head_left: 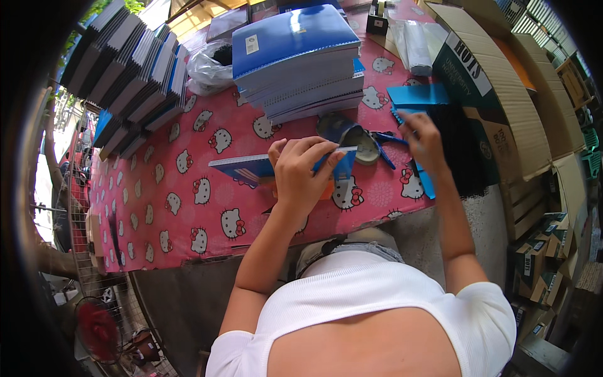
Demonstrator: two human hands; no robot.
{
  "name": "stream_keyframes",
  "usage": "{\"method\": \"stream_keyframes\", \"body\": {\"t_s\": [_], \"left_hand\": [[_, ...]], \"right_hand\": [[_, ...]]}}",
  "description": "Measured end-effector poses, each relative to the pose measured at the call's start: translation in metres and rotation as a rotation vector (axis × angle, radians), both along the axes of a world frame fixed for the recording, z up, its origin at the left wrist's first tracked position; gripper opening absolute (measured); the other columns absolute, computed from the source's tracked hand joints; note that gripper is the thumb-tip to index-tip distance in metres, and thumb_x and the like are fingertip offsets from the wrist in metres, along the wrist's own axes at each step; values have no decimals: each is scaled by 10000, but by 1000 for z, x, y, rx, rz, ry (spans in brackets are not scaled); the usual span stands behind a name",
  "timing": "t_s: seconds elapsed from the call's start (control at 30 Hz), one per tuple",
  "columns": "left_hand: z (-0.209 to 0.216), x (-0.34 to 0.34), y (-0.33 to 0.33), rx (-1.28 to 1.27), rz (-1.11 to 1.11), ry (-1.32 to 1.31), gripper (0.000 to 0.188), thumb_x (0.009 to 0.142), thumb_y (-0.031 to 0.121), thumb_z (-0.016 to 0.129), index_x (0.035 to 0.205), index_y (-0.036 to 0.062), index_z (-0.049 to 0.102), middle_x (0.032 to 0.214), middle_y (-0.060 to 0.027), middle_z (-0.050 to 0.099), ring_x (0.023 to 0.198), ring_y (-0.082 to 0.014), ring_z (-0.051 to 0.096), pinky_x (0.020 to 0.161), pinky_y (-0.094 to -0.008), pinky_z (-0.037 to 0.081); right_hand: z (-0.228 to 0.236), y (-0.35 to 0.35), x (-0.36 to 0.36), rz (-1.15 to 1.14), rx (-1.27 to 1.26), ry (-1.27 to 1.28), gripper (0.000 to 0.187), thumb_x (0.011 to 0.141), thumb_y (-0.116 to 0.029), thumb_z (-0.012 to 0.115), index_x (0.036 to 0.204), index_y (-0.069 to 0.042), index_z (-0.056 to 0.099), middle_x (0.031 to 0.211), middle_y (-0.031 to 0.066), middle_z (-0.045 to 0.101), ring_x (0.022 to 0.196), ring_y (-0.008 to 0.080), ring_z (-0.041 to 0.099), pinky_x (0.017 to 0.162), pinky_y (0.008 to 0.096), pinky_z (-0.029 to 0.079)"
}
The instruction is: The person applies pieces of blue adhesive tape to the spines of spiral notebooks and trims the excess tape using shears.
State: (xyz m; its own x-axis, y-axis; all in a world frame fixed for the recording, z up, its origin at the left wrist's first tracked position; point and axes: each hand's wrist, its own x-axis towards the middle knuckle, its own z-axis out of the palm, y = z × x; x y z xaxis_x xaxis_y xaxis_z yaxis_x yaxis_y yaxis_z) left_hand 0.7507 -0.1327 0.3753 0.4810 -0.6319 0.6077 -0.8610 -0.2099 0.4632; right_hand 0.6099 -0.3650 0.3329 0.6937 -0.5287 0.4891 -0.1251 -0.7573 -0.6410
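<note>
My left hand [303, 166] is closed over the top edge of a blue notebook [242, 168], which stands on its long side with a row of binding holes uppermost. Something orange shows below that hand. To the right, my right hand [422, 139] is raised with its fingers curled in a pinch; what they hold, if anything, is too small and blurred to name. It hovers beside a dense bundle of thin black strands [463, 151] and a blue sheet [418, 95]. Between my hands lie a shallow round dish [366, 149] and a blue-handled hand tool [388, 139].
A tall stack of blue notebooks [295, 47] stands beyond my hands. More notebooks are piled at the left [125, 69], next to a clear plastic bag [210, 69]. A tape dispenser [377, 19], a plastic roll [414, 50] and an open cardboard box [502, 81] are at right.
</note>
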Motion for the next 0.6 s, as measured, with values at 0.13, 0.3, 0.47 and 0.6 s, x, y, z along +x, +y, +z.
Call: {"method": "stream_keyframes", "body": {"t_s": [0.13,0.3,0.47,0.6], "left_hand": [[-2,-4,-3,3,9,19,193,794,300,737,851,116,734,853,-13,680,844,-167,614,893,-354,318],[0,-6,-1,4,-5,27,200,769,298,755,842,113,737,820,-12,675,813,-163,611,884,-344,321],[-2,-7,-2,-19,6,23,204,749,294,771,838,113,739,800,-6,672,793,-153,608,885,-339,322],[-3,-9,-2,-41,12,13,200,747,291,770,835,115,734,790,-2,660,782,-154,595,885,-345,317]], "right_hand": [[46,72,0,262,103,-80,246,762,-25,735,1005,-33,702,858,80,637,695,174,628,592,252,493],[48,70,11,242,82,-131,227,700,6,766,915,-19,700,843,66,636,701,133,607,607,244,474],[55,59,17,431,319,-14,219,680,54,751,869,-18,668,841,50,635,718,116,586,636,241,456],[60,53,23,476,381,65,256,669,85,730,887,-27,654,834,48,632,728,119,580,640,242,447]]}}
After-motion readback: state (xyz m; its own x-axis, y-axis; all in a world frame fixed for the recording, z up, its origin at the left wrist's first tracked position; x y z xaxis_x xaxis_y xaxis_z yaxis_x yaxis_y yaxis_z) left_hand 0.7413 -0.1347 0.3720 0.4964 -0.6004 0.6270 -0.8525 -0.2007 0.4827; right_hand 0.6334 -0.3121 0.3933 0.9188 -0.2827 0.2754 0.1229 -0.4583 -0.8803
